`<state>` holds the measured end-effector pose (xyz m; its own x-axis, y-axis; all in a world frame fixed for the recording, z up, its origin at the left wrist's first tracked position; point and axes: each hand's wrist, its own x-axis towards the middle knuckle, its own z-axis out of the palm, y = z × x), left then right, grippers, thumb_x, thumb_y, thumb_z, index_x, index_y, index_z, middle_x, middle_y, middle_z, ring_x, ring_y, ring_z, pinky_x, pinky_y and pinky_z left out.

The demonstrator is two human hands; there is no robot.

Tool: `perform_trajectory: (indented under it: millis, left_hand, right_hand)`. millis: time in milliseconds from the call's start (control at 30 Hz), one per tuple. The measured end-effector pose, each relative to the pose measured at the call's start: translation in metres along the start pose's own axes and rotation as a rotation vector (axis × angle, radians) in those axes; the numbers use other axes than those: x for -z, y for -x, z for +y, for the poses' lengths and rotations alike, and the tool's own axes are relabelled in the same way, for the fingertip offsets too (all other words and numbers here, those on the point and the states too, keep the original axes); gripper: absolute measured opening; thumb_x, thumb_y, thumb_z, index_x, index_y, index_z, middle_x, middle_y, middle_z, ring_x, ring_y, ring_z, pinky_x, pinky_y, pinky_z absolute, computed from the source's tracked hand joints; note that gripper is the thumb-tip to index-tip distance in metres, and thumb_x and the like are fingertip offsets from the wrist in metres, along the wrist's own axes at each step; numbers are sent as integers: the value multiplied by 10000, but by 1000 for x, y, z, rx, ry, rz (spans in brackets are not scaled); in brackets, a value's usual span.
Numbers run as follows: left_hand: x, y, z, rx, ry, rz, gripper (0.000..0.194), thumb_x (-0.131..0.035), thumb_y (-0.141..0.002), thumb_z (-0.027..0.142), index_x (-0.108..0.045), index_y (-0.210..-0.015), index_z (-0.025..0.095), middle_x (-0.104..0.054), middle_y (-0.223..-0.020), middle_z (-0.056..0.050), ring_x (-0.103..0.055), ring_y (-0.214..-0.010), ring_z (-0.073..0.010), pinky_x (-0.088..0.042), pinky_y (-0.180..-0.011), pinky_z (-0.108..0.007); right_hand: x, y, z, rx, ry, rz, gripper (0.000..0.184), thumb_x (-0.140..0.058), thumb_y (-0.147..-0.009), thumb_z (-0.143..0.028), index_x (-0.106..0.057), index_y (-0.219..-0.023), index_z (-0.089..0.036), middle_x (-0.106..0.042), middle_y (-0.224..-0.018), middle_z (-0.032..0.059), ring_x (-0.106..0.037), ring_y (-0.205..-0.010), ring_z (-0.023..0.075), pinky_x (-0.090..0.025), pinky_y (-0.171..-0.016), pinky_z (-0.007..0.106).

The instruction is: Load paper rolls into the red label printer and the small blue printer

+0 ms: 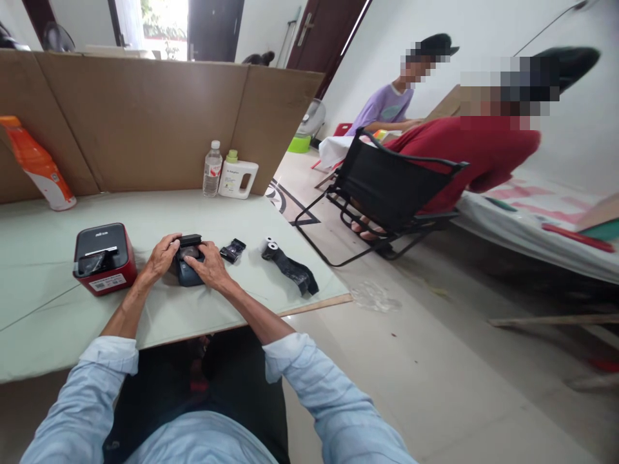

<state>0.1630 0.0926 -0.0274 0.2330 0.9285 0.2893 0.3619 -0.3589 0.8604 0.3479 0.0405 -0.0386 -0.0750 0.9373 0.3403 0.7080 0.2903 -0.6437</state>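
Note:
A small dark portable printer [190, 270] stands on the table in front of me, with its black lid [190, 240] raised at the back. My left hand [164, 254] is closed around its left side, fingertips at the lid. From the right, my right hand [209, 263] grips it, with the thumb over the opening. What lies inside is mostly hidden by my fingers. Just right of my right hand is a small black packet [233, 251] in shiny plastic. Farther right lies a black strip [293, 269] beside small white rolls [269, 245].
A red and black box-shaped machine [103, 258] sits left of my hands. Along the cardboard screen [159, 122] stand an orange bottle [41, 164], a clear water bottle [212, 169] and a white jug [238, 178]. Two people sit at the right, one on a black folding chair [396, 180].

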Motion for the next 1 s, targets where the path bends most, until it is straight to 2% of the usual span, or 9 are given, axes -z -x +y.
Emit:
perform_trajectory:
  millis: [300,467,633,833,1000]
  left_hand:
    - [-2,-1,0,13,3,11,451,-524,-966,432,-720,-1284,179,-714,-1360,-114,-631,-1298,-287,-458,-1181,-448]
    - [-3,-2,2,15,-6,15,458,-521,-962,433,-722,-1270,160,-716,-1355,-130,-637,-1288,-291,-461,-1173,-443]
    - [-2,-2,5,16,-10,15,453,-511,-972,445,-727,-1257,168,-731,-1323,-121,-651,-1259,-292,-478,-1156,-450]
    - [-1,-1,7,20,-5,8,459,-507,-976,464,-725,-1265,182,-739,-1304,-110,-663,-1229,-288,-506,-1122,-444]
    - [-2,-2,6,20,-7,14,438,-522,-970,459,-731,-1245,189,-752,-1281,-100,-666,-1219,-286,-498,-1129,-438]
  right_hand:
    - [-11,1,-2,-34,-52,85,264,-710,-944,-331,-762,-1196,-267,-613,-1252,106,-591,-1197,276,-496,-1084,439]
    - [-6,9,-13,-10,70,106,266,-656,-984,-305,-757,-1214,-220,-623,-1350,149,-557,-1248,316,-483,-1077,465]
    - [-3,12,-23,22,167,70,243,-617,-1006,-308,-730,-1203,-222,-664,-1331,152,-531,-1271,348,-463,-1067,516]
    - [-7,10,-26,42,133,-12,219,-553,-1028,-264,-716,-1174,-245,-700,-1324,120,-496,-1335,346,-447,-1090,544]
    - [-10,10,-24,49,114,11,231,-550,-1021,-275,-686,-1205,-242,-675,-1358,131,-459,-1370,353,-432,-1115,562]
